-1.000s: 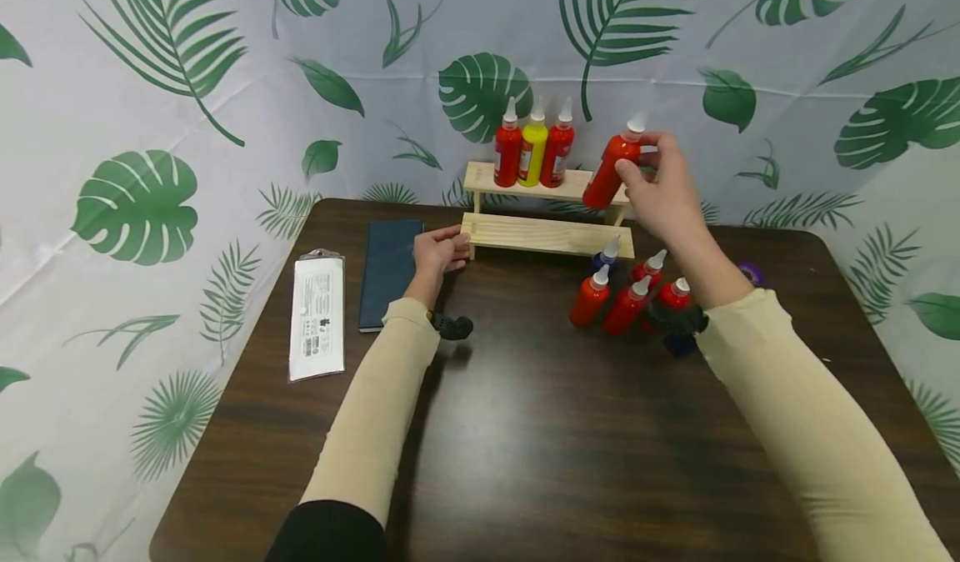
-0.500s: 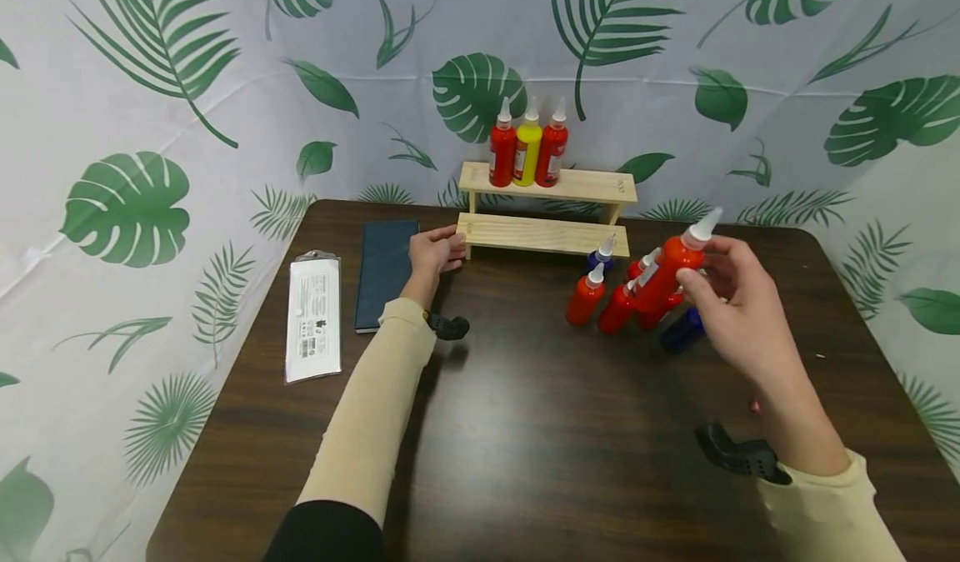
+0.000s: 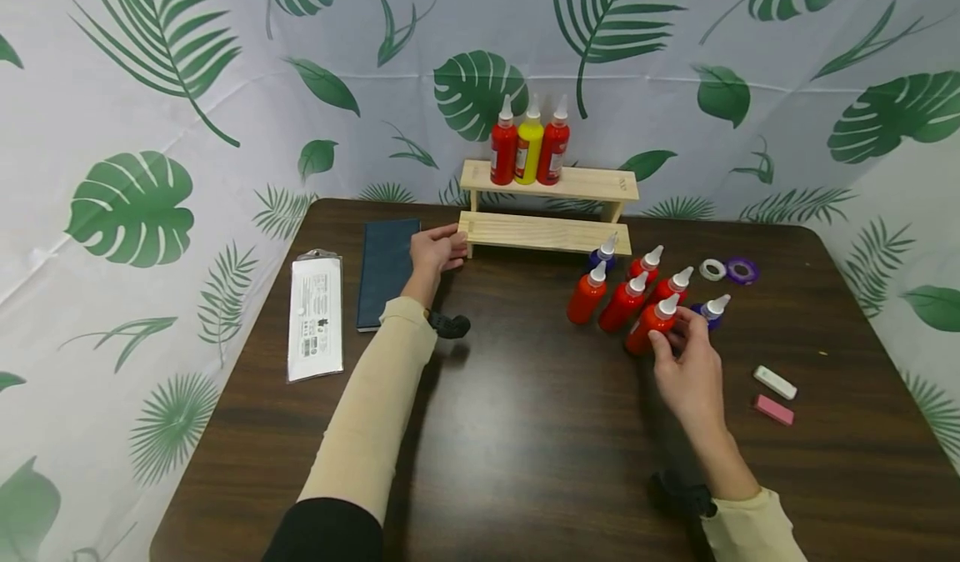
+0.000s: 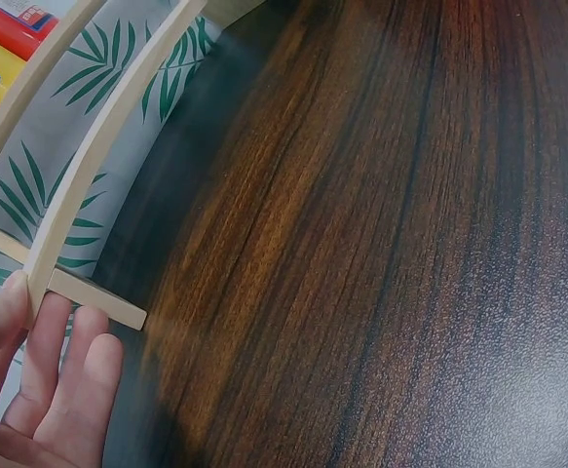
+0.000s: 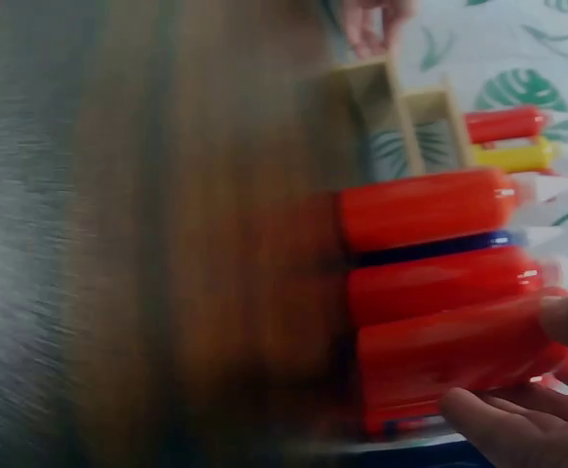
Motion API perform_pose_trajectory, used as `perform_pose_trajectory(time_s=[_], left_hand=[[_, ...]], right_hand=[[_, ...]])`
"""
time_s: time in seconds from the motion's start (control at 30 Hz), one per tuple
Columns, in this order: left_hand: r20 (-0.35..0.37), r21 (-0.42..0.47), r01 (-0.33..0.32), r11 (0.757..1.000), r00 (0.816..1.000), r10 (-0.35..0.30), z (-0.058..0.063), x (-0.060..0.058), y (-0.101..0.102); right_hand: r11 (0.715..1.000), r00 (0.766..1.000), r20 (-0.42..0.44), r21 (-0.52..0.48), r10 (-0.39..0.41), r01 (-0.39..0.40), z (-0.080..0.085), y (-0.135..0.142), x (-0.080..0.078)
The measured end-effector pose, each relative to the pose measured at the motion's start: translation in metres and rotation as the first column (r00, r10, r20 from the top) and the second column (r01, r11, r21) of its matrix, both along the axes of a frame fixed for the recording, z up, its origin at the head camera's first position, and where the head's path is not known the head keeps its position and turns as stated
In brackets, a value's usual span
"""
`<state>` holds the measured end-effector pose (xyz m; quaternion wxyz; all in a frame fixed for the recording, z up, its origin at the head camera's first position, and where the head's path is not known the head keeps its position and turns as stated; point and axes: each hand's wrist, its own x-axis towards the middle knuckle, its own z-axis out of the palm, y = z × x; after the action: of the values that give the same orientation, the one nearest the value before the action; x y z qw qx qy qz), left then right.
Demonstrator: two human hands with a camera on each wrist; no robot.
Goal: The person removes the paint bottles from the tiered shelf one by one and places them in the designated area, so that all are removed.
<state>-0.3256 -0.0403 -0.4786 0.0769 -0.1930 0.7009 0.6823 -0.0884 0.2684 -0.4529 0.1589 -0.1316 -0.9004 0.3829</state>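
My right hand [image 3: 692, 366] pinches a red squeeze bottle [image 3: 651, 328] with a white nozzle cap, thumb on one side and fingers on the other. It stands at the front of a cluster with other red bottles [image 3: 621, 305] and blue ones. In the right wrist view the held red bottle [image 5: 449, 356] lines up beside its neighbours. My left hand [image 3: 437, 249] grips the left end of a two-tier wooden rack [image 3: 540, 233]. In the left wrist view its thumb lies over the lower board [image 4: 79, 185] and the fingers curl beneath. Two red bottles flank a yellow bottle [image 3: 529, 153] on the upper tier.
Left of the rack lie a dark blue notebook [image 3: 386, 274] and a white packet [image 3: 315, 318]. To the right are a white tape roll [image 3: 712, 270], a purple tape roll [image 3: 742, 271], a white eraser [image 3: 776, 383] and a pink eraser [image 3: 773, 410]. A leaf-print cloth [image 3: 337, 28] hangs behind.
My right hand has carried the red bottle from above the upper tier, back right and down to the front of the cluster. The left hand has stayed on the rack.
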Motion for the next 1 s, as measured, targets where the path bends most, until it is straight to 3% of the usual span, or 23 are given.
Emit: perform_pose_trajectory(time_s=[0.17, 0.7, 0.87, 1.0], left_hand=[[-0.005, 0.001, 0.006, 1.0, 1.0, -0.006, 0.001, 0.0, 0.0], [-0.001, 0.016, 0.009, 1.0, 1.0, -0.009, 0.001, 0.002, -0.001], [-0.003, 0.008, 0.008, 1.0, 1.0, -0.008, 0.0, 0.001, 0.0], [-0.005, 0.011, 0.006, 1.0, 1.0, -0.006, 0.0, 0.001, 0.0]], right_hand=[[0.999, 0.999, -0.033, -0.035, -0.043, 0.042, -0.014, -0.001, -0.003], [0.997, 0.997, 0.005, -0.014, -0.073, 0.073, -0.012, -0.001, -0.004], [0.998, 0.998, -0.037, 0.018, -0.054, 0.055, 0.0, -0.001, 0.002], [0.994, 0.994, -0.102, 0.091, -0.045, 0.054, 0.023, -0.001, 0.008]])
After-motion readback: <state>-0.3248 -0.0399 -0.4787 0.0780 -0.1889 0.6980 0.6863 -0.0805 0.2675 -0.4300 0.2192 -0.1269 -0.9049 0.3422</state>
